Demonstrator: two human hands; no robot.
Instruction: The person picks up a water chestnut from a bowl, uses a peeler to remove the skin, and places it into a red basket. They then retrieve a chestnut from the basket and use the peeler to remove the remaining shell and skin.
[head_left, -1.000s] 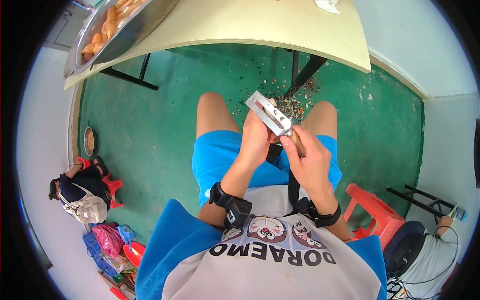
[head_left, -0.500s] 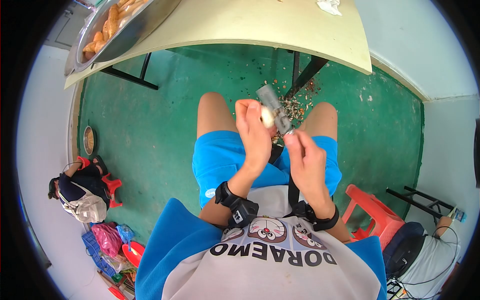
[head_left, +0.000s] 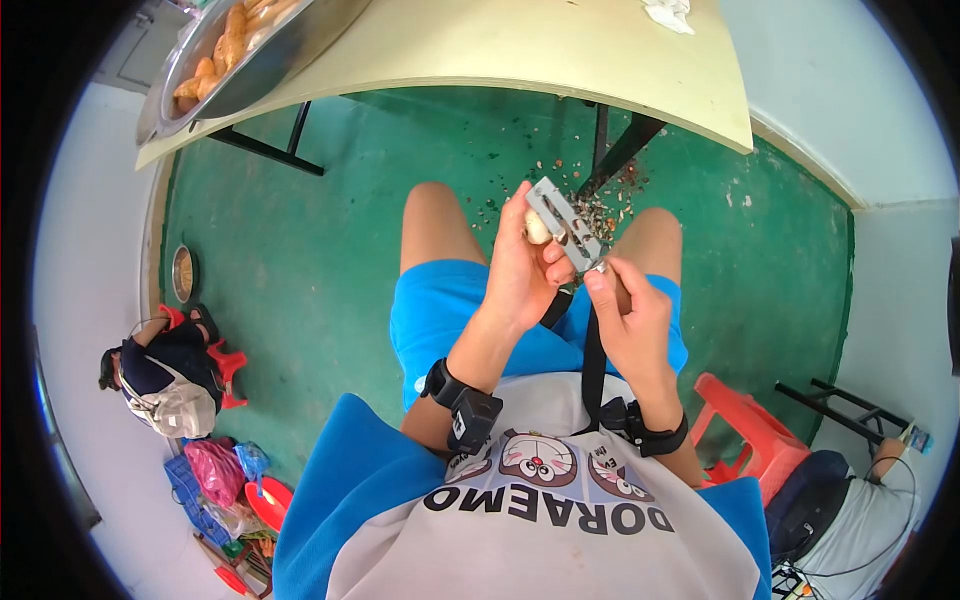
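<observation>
My left hand (head_left: 517,275) is curled around a small, pale, peeled-looking vegetable (head_left: 537,228), held above my lap between the knees. In my right hand (head_left: 636,318) is the handle end of a flat metal peeler (head_left: 566,226) with long slots in its plate, pinched between thumb and fingers. The peeler's plate slants up and to the left, overlapping the vegetable's right side in this view. My left fingertips sit close under the plate.
A metal basin (head_left: 225,105) of orange-brown root vegetables (head_left: 235,38) stands on the pale table (head_left: 480,50). Scraps (head_left: 605,212) litter the green floor near a table leg. A red stool (head_left: 745,430) is at right; another person (head_left: 165,375) sits far left.
The peeler has turned so its slotted face shows toward me. My left hand has rolled, its palm side now more visible, and the view has shifted slightly.
</observation>
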